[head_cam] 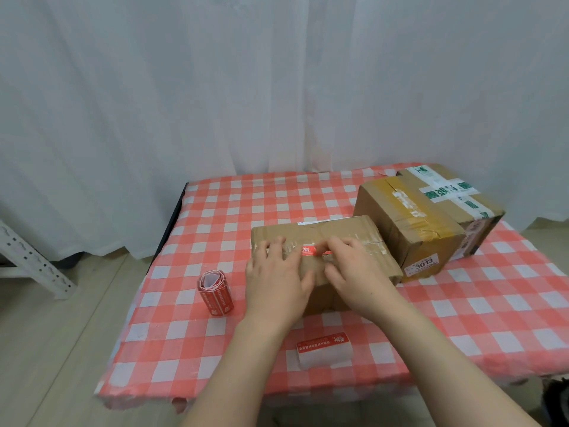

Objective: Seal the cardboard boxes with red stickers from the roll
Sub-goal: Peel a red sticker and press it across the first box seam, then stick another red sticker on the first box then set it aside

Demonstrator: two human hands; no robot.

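While sticker (pixel 308 250) lay crosswise between fingertips along seam of box (pixel 320 232), left hand (pixel 275 274) and right hand (pixel 354 269) pressed flat, fingers spread, gripping nothing.

near box (pixel 323 232): red sticker (pixel 308 250) on seam | far box (pixel 428 217): taped | sticker roll (pixel 215 292): upright, left

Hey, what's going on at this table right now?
A person is sealing a cardboard box on a red-checked tablecloth. Both the left hand and the right hand lie on the box top, pressing a red sticker across its taped seam. The sticker roll stands to the left, and a torn-off strip of stickers lies in front. A larger taped box sits behind on the right, with no red sticker visible on it.
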